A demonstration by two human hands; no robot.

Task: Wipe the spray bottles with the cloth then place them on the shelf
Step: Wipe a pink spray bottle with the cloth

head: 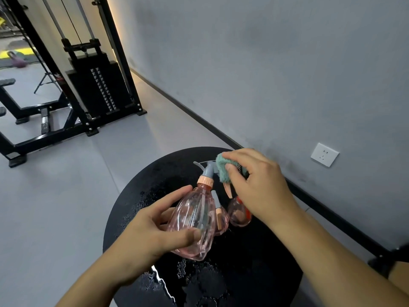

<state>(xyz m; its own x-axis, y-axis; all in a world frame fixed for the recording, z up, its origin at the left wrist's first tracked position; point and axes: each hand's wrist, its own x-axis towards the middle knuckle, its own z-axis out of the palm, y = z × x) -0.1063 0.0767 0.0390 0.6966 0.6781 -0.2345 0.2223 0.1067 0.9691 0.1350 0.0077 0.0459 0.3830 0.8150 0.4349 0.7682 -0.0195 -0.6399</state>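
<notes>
A: Your left hand (152, 227) is gripping the pink spray bottle (194, 220) round its belly, thumb curled on the near side, fingers wrapping the far side. The bottle is tilting, its grey nozzle head (208, 169) pointing up and away from you, above the round black table (254, 262).

B: And the right?

A: Your right hand (259, 185) is pinching the teal cloth (223, 167) between thumb and fingers, bunched up, and pressing it against the nozzle head's right side. So the cloth is sitting at the top of the bottle, well above your left-hand grip.

B: Other bottles?

A: Two more pink bottles are lying on the table just behind the held one: one (222, 220) touching it, another (239, 212) partly under your right wrist, with something red beside it.

B: Any labels, writing?

A: None readable on the bottles or the cloth. Water droplets (188, 269) are showing on the tabletop. A white wall socket (324, 154) is sitting on the grey wall to the right, a black weight-stack machine (97, 85) far left.
</notes>
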